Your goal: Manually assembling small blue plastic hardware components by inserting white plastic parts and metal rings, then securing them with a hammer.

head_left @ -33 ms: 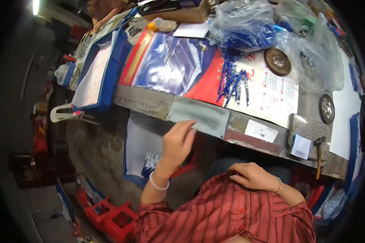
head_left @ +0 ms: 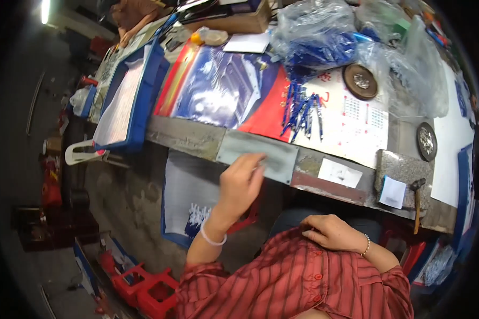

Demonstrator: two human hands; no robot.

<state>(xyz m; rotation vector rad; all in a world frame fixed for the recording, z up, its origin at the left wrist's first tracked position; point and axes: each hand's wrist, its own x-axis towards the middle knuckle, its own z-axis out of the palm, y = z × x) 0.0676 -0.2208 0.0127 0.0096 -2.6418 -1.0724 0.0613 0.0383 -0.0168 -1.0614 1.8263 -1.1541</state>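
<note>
My left hand [head_left: 242, 183] is over the pale grey-green plate [head_left: 274, 159] at the table's front edge. Its fingers are bent toward the thumb and slightly blurred; anything between them is too small to make out. A white bangle [head_left: 212, 237] circles that wrist. Low in front of my striped red shirt [head_left: 282, 271] rests my right hand [head_left: 332, 232], its fingers curled in and partly hidden, with a beaded bracelet [head_left: 366, 244] at the wrist. Beyond the plate, several blue pens or pen-like sticks [head_left: 305, 114] lie loose on a printed red-and-white sheet [head_left: 351, 130].
A blue tray [head_left: 137, 127] with paper stands left of shiny plastic sleeves [head_left: 213, 87]. Plastic bags [head_left: 316, 29] and a brown round dish [head_left: 361, 82] sit farther back. At right, a hammer [head_left: 418, 204] lies by a stone block [head_left: 404, 167]. Below is another blue-edged tray [head_left: 183, 186].
My left hand has shifted slightly right and up over the plate. My right hand stays where it was. The whole table view has moved slightly left.
</note>
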